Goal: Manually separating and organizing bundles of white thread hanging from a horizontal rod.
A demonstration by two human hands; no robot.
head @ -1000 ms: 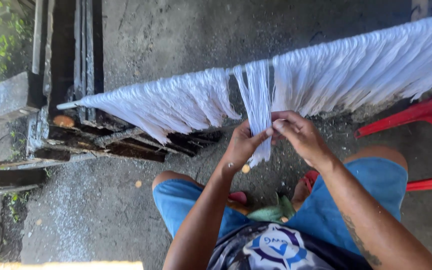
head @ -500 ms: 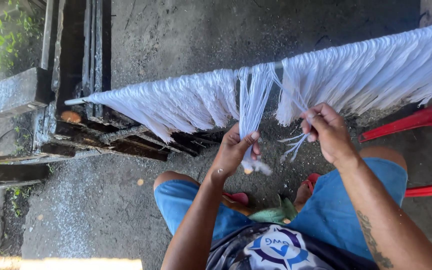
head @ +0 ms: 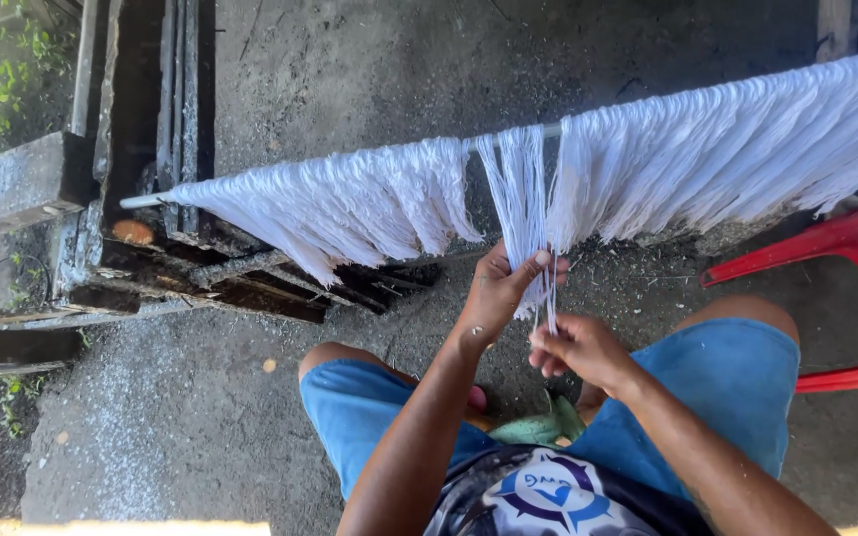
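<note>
Two hands are working one separated white thread bundle (head: 520, 189) hanging from the rod (head: 508, 142): left grip (head: 499, 290) closing on it, right grip (head: 576, 347), now lower, pinching its ends.

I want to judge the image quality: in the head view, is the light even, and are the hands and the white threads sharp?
Head view: light is uneven, with bright sun on the white threads at right, nearly washing them out, and deep shadow under the wooden frame; the left hand and right hand are fairly sharp; the picture corners bend slightly.
</note>
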